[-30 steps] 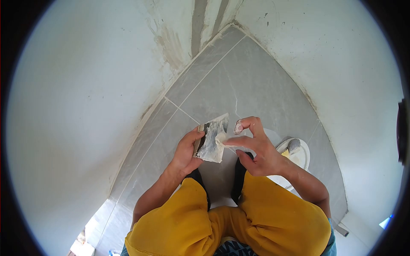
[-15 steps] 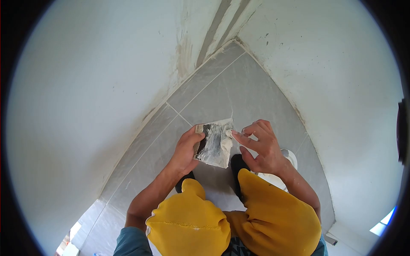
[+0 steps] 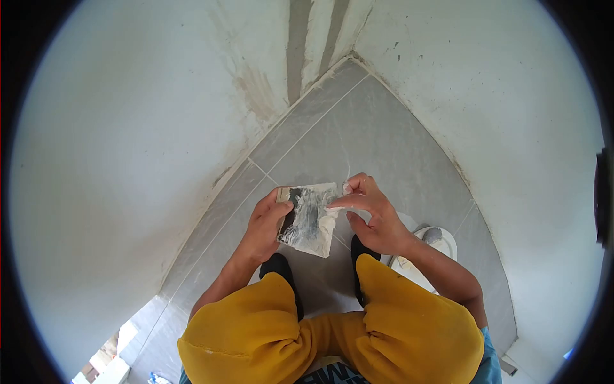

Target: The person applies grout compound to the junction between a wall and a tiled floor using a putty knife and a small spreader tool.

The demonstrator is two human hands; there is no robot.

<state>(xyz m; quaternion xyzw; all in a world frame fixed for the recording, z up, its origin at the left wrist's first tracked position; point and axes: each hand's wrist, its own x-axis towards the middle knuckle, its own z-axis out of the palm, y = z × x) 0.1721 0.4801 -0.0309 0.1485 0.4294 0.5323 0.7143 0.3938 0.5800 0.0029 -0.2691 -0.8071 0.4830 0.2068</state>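
My left hand (image 3: 262, 224) grips the left edge of a flat, squarish plate (image 3: 304, 221), thumb on top and fingers underneath. White putty is smeared across the plate's grey face, and a dark strip shows by my thumb. A thicker lump of putty (image 3: 327, 222) lies along the right edge. My right hand (image 3: 377, 217) is at that edge, its index finger stretched out and touching the putty. The thumb stands apart, and the other fingers are bent, with a white dab of putty (image 3: 346, 188) at their tips.
Grey floor tiles (image 3: 377, 128) run into a corner between two white walls, the left wall (image 3: 128, 128) bearing grey vertical stripes. Beside my right foot, partly behind my forearm, is a round white container (image 3: 448, 242). White pieces (image 3: 112, 371) lie at the lower left.
The plate and both hands have shifted slightly left in view. My right hand's other fingers have curled, and putty now shows on their tips. My knees appear farther apart.
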